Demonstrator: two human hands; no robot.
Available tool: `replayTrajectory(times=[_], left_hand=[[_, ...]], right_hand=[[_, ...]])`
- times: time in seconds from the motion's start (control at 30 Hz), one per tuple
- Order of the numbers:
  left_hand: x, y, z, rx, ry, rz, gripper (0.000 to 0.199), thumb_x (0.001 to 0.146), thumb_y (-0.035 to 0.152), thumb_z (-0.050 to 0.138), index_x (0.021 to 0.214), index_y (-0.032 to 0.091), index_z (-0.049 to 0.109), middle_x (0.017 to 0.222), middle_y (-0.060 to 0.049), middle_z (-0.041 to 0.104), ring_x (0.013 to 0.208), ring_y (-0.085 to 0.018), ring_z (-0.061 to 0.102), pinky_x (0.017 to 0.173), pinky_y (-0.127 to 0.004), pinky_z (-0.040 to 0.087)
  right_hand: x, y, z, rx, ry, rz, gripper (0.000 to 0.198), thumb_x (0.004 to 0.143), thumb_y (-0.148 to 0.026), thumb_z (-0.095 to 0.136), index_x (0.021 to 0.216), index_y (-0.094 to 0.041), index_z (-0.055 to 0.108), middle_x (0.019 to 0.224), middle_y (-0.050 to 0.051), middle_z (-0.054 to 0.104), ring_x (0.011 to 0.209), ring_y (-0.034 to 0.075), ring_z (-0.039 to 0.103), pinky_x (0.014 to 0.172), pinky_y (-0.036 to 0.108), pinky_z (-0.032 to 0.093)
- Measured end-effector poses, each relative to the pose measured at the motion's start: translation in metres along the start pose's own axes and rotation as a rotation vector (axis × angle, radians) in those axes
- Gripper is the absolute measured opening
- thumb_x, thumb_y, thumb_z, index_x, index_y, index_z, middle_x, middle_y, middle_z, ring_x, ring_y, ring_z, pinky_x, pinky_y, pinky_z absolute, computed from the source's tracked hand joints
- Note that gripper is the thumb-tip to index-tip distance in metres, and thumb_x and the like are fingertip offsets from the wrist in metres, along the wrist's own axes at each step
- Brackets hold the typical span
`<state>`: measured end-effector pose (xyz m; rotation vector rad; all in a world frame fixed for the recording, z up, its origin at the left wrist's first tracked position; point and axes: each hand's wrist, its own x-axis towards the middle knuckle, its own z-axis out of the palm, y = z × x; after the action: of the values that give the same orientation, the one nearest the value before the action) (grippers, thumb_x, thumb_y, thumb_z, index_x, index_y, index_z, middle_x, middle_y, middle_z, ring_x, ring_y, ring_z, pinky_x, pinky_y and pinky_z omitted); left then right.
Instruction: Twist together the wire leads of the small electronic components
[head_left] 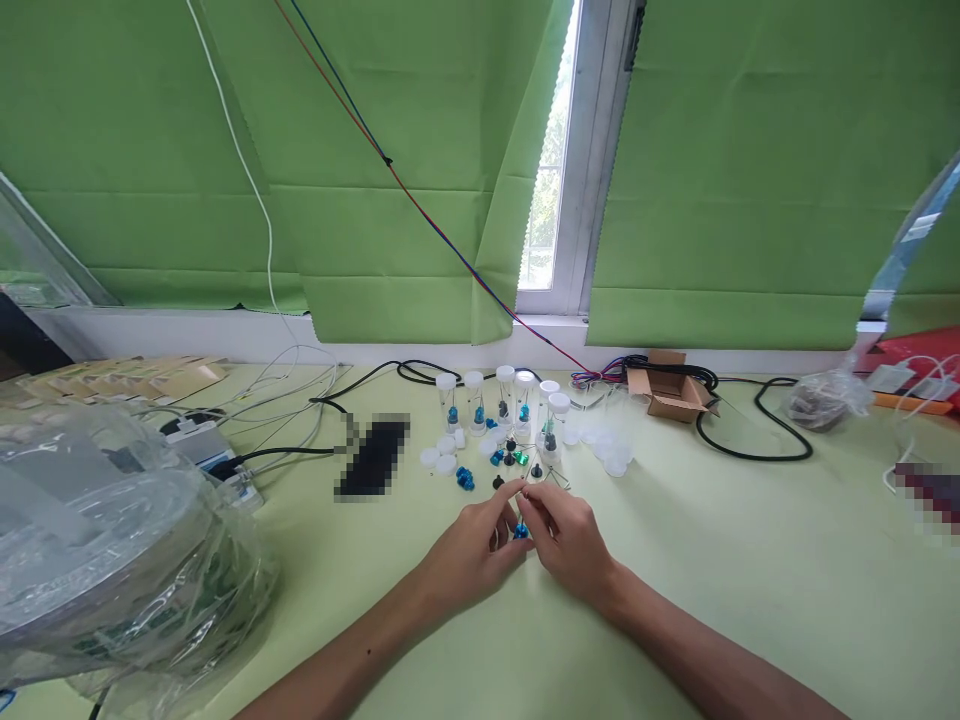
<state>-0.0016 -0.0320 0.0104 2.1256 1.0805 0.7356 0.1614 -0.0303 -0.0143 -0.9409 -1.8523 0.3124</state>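
My left hand (478,545) and right hand (576,540) grasp a blue piece (520,531), probably to steady it; capped vials (505,392) stand toward the far edge of the worktop (712,560), likely for easy reach.

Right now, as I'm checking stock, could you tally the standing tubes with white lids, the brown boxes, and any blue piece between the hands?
Standing tubes with white lids: 6
Brown box: 1
Blue piece between the hands: 1
Total: 8
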Motion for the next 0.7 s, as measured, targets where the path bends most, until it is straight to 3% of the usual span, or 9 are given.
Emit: replayTrajectory(times=[0.23,0.4,0.53,0.7], left_hand=[[0.000,0.002,-0.015,0.093,-0.088,0.112,0.055,0.084,0.018,0.049,0.138,0.025,0.040,0.075,0.001,0.064,0.058,-0.013,0.053,0.057,-0.024,0.043],[0.003,-0.005,-0.018,0.178,0.049,0.121,0.037,0.090,0.022,0.043,0.125,0.023,0.054,0.072,0.000,0.064,0.065,-0.014,0.056,0.063,-0.025,0.044],[0.009,-0.014,-0.022,0.184,0.185,0.041,0.030,0.092,0.032,0.045,0.116,0.020,0.060,0.057,0.004,0.055,0.052,-0.012,0.048,0.055,-0.023,0.040],[0.019,-0.018,-0.034,-0.077,0.270,-0.032,0.033,0.094,0.037,0.042,0.119,0.021,0.057,0.058,0.005,0.055,0.045,-0.010,0.049,0.050,-0.023,0.041]], right_hand=[[-0.001,0.001,0.001,0.009,0.038,-0.032,0.015,0.094,-0.018,0.045,0.086,-0.018,0.057,0.068,0.000,0.056,0.056,0.012,0.048,0.054,0.024,0.036],[0.000,0.002,0.002,0.007,0.011,0.001,0.012,0.094,-0.020,0.047,0.088,-0.018,0.057,0.068,-0.001,0.056,0.052,0.010,0.044,0.052,0.024,0.035],[-0.001,0.002,0.003,-0.004,-0.020,0.014,0.009,0.092,-0.023,0.051,0.088,-0.018,0.057,0.068,-0.001,0.056,0.050,0.009,0.044,0.052,0.023,0.035],[-0.001,0.000,0.003,-0.041,-0.039,0.004,0.007,0.090,-0.022,0.053,0.086,-0.018,0.057,0.065,-0.002,0.055,0.049,0.009,0.043,0.051,0.022,0.034]])
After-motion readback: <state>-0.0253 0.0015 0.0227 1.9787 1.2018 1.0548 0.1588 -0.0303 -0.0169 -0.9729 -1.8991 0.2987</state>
